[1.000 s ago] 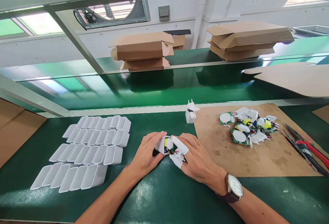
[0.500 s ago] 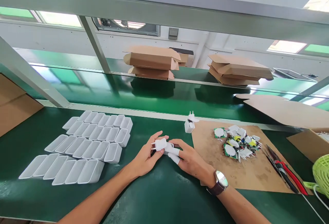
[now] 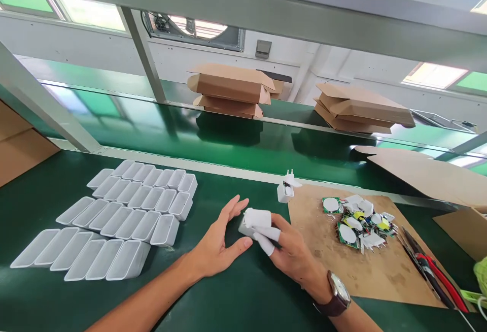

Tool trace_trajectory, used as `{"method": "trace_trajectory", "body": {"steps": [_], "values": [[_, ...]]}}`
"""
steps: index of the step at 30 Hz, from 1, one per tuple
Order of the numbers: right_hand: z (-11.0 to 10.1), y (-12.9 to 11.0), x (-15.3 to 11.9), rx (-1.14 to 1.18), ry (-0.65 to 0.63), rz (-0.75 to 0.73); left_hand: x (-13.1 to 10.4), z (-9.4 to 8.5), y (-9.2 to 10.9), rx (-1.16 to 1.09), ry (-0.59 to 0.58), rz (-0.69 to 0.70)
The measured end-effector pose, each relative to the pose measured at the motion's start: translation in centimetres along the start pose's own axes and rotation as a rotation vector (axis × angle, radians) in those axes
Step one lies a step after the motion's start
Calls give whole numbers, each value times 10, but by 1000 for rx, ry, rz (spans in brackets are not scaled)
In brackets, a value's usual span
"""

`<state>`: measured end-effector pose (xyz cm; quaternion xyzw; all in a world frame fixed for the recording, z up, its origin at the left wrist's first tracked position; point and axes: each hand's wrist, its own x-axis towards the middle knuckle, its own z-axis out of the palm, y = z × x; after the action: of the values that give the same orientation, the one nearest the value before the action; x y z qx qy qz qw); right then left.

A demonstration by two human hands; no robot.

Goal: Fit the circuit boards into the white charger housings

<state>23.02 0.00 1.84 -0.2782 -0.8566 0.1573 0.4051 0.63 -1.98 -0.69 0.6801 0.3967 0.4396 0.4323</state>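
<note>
My right hand, with white covers on two fingertips and a watch at the wrist, grips a white plastic charger casing in front of me. My left hand is beside it on the left, thumb and fingers spread, holding nothing. Part of the casing is hidden behind the right fingers, and its plug pins cannot be made out. Rows of open white charger cases lie to the left of the hands. Beyond the right hand stands a small white case with a two-pin plug top resting in its opening.
A cardboard sheet on the right bears a pile of circuit boards with white and yellow parts. Red-and-black-handled pliers lie on its right edge. Folded cardboard boxes stand on the ledge behind the green bench.
My left hand has let go of the white plug piece, and its fingers have spread. The right hand now holds the casing alone, turned and slightly nearer. The view has tilted a little.
</note>
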Motion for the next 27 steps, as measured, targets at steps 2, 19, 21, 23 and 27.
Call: {"method": "trace_trajectory", "body": {"steps": [2, 19, 21, 23, 27], "values": [[2, 4, -4, -12, -86, 10, 1, 3, -1, -3, 15, -6], [0, 2, -14, -53, -155, 133, 4, 11, 4, 137, 182, 97], [0, 1, -12, -50, -159, 137, 3, 10, 2, 161, 194, 118], [-1, 0, -11, -60, -188, 143, 2, 8, 1, 197, 189, 107], [1, 1, -17, -142, -214, 132, -1, 6, -1, 251, 180, 56]]}}
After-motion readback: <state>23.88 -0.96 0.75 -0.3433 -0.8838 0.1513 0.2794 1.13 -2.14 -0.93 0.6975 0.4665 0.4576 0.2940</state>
